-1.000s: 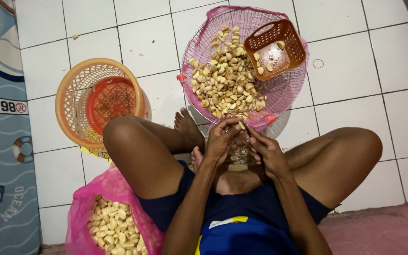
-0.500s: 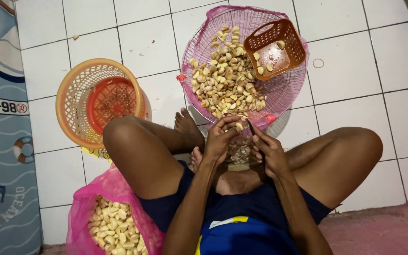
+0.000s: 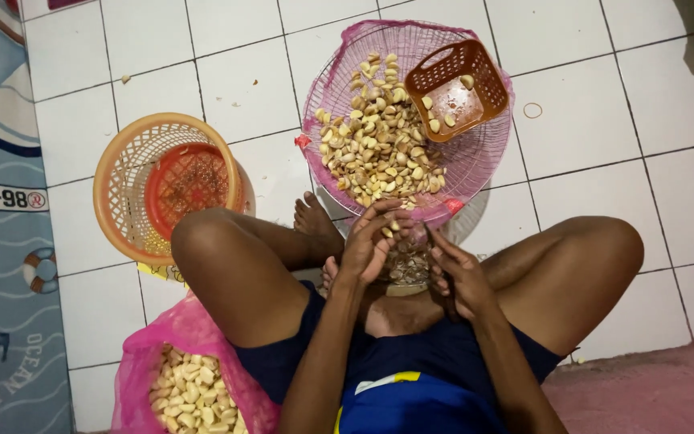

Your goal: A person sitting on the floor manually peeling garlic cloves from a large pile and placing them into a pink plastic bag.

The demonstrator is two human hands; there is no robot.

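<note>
**Visitor:** From above, what is the person on the tiled floor [image 3: 604, 161] doing?

**Onlooker:** Sitting cross-legged behind the round pink basket [image 3: 475, 161], which I'll use as the landmark. The left hand [image 3: 371, 245] is at the basket's near rim, fingers curled around a small garlic clove [image 3: 387, 231] at the fingertips. The right hand [image 3: 459, 277] is just below the same rim, beside the left; its fingers are bent inward, but whether they pinch anything I cannot tell.

**Visitor:** And between the hands?

**Onlooker:** A small heap of papery skins [image 3: 407, 264], directly below the basket's near rim, over the lap.

**Visitor:** How much of the work looks finished?

**Onlooker:** Judging by the piles, a good share, not all. A pile of cloves [image 3: 379, 153] covers the left half of the pink basket, and a small square orange basket [image 3: 458, 79] sits in its far right corner with only a few cloves inside. Down to the left of the pink basket, by the person's knee, a pink bag [image 3: 190, 378] is well filled with pale cloves, which I take for the peeled ones.

**Visitor:** Anything else?

**Onlooker:** A round orange basket [image 3: 166, 185] well left of the pink one, with only crumbs inside, and a blue mat [image 3: 2, 241] farther left along the edge.
</note>
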